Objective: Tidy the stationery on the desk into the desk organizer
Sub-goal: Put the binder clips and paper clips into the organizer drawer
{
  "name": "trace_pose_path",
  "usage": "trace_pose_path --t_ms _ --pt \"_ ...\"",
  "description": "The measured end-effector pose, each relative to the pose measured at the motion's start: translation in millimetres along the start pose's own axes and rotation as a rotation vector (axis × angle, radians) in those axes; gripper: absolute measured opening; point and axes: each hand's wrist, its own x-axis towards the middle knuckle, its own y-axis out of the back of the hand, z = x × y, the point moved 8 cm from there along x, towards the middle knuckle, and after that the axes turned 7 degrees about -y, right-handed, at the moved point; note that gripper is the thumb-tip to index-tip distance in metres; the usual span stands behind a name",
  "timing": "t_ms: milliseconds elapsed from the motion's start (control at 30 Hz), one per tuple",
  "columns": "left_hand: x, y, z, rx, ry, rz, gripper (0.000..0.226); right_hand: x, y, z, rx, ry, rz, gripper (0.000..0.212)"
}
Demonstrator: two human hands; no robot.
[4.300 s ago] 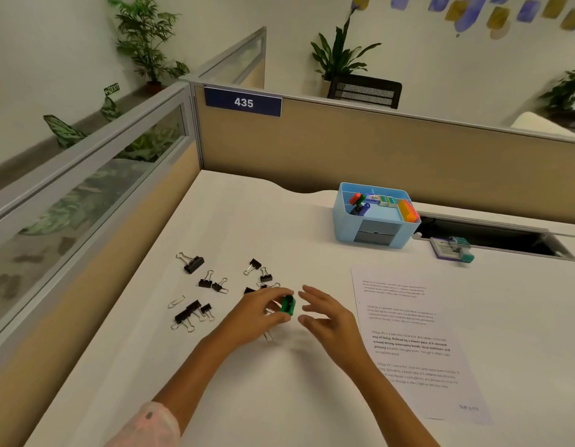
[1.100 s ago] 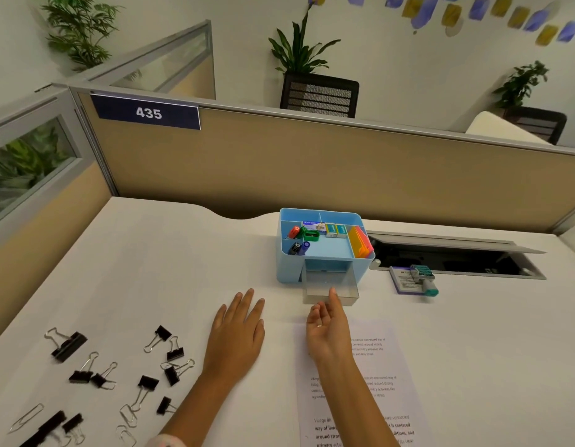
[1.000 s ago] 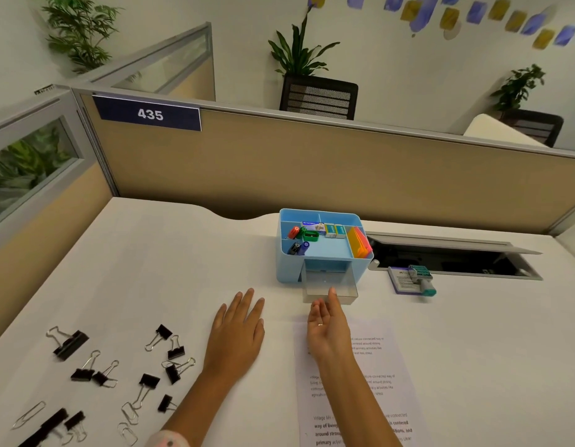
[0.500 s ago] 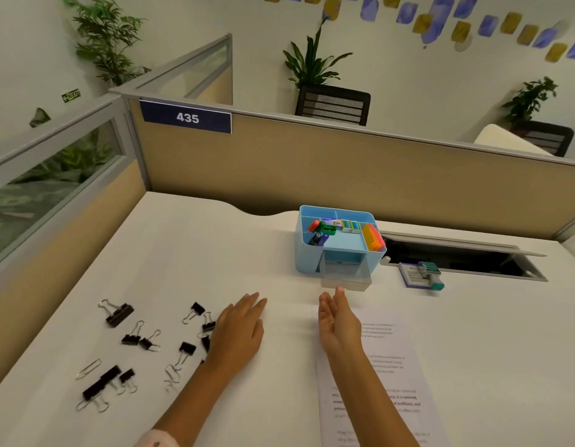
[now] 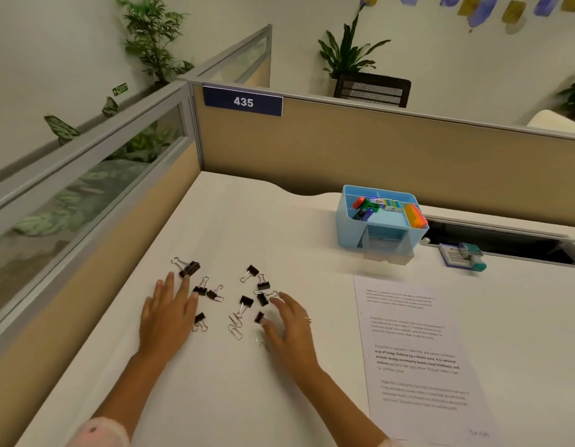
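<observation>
Now my view has turned back to the left part of the desk (image 5: 234, 398), and both my hands have come away from the organizer to the clips. A second ago my right hand was at the small clear drawer (image 5: 386, 251) and my left hand lay flat beside it; the drawer stands pulled out at the near side of the blue desk organizer (image 5: 345, 221), which is far and to the right, well apart from my hands.

My left hand (image 5: 165, 312) is flat on the desk with straight fingers, holding nothing; its fingertips are just beside the largest binder clip (image 5: 189, 268). My right hand (image 5: 291, 324) is also open, the fingers a little bent and spread, and it comes to the right edge of the scattered binder clips (image 5: 245, 301). It grips nothing, I think, though the picture is a little blurred there. Two silver paper clips (image 5: 235, 327) lie between my hands.

I judge this means the drawer is made ready to receive the clips, and the next step is to gather them. They are small and many, so collecting them in a heap first seems wise. A printed sheet (image 5: 418, 359) lies to the right, and a small stapler box (image 5: 462, 255) near the cable slot also waits.
</observation>
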Motion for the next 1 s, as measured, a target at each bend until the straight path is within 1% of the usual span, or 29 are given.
trace_pose_path --t_ms 67,133,200,267,433,533,700,767,833,867,900,933,1000 --pt "-0.7 -4.0 4.4 0.006 -0.022 -0.005 0.051 2.1 -22.4 -12.2 -0.207 0.108 -0.081 0.05" --pt "-0.6 -6.5 13.1 0.019 -0.035 -0.002 0.052 1.4 -38.5 -15.0 -0.395 0.171 -0.13 0.055" --pt "-1.9 -8.6 23.3 0.03 -0.061 -0.004 0.052 -0.4 -48.4 -14.5 -0.515 0.206 -0.144 0.057" --pt "-4.7 -12.5 35.4 0.05 -0.096 -0.013 0.053 -0.8 -51.4 -9.5 -0.561 0.182 -0.139 0.057" --pt "-15.2 -25.7 68.5 0.057 -0.16 -0.029 0.053 -2.8 -34.1 9.6 -0.579 0.057 -0.033 0.056" --pt "-17.9 -32.7 86.4 0.039 -0.183 -0.032 0.053 -7.2 -21.5 23.0 -0.591 0.016 -0.02 0.055" --pt "-21.6 -40.7 104.9 0.04 -0.2 -0.068 0.053 -12.1 -9.7 32.5 -0.583 0.007 -0.036 0.05" --pt "-20.5 -32.0 107.1 -0.081 -0.204 -0.027 0.05 -12.8 -5.2 34.4 -0.549 0.003 -0.031 0.049" --pt "-13.7 -10.6 96.1 -0.264 -0.174 0.105 0.042 -13.4 0.5 34.0 -0.477 -0.003 -0.008 0.048" --pt "-8.0 0.9 84.6 -0.299 -0.149 0.188 0.038 -14.1 3.5 33.4 -0.44 -0.006 0.01 0.048" --pt "-0.7 10.5 71.1 -0.29 -0.114 0.246 0.037 -14.7 6.3 33.1 -0.409 -0.009 0.028 0.047" --pt "8.3 17.2 56.7 -0.264 -0.076 0.266 0.037 -15.4 8.2 33.0 -0.386 -0.009 0.043 0.047" --pt "31.5 23.9 32.5 -0.202 -0.034 0.216 0.043 -16.6 9.0 33.2 -0.38 -0.003 0.053 0.046"
